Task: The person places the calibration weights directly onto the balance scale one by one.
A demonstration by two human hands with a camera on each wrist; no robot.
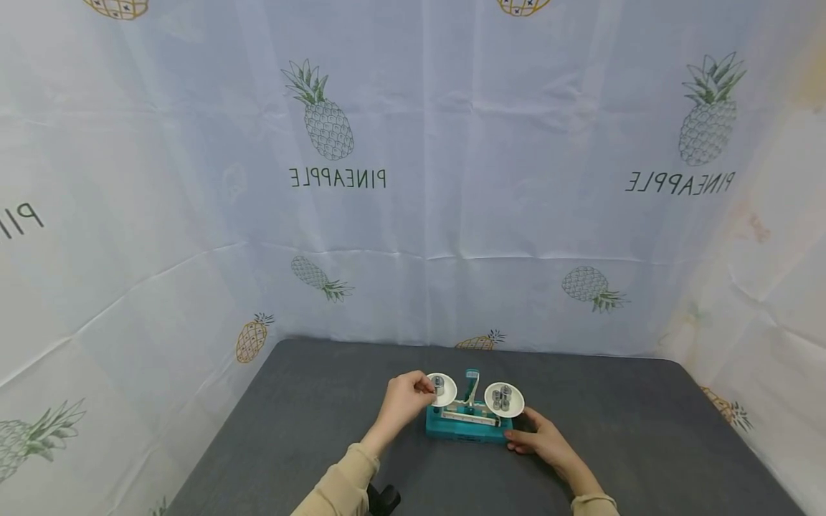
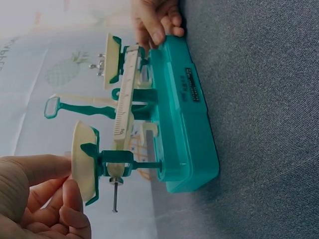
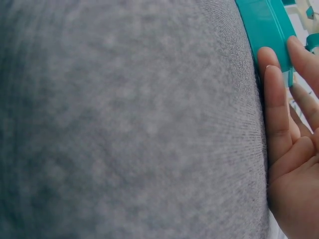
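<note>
A teal balance scale (image 1: 461,428) stands on the dark table, with two cream pans and a ruled beam. Over the left pan (image 1: 449,398), my left hand (image 1: 405,398) pinches a metal weight (image 1: 439,382) at the pan's inner side. The left wrist view shows its fingertips at the pan (image 2: 82,159), whose rim mostly hides the weight; its other fingers are curled. In the right pan (image 1: 514,408) stand several metal weights (image 1: 501,398). My right hand (image 1: 545,438) grips the right end of the base (image 3: 269,30), fingers and thumb around its corner.
A dark grey cloth-like tabletop (image 1: 310,408) surrounds the scale. A black object (image 1: 383,499) lies by the left sleeve at the near edge. Behind the table hangs a pale curtain (image 1: 413,215) printed with pineapples.
</note>
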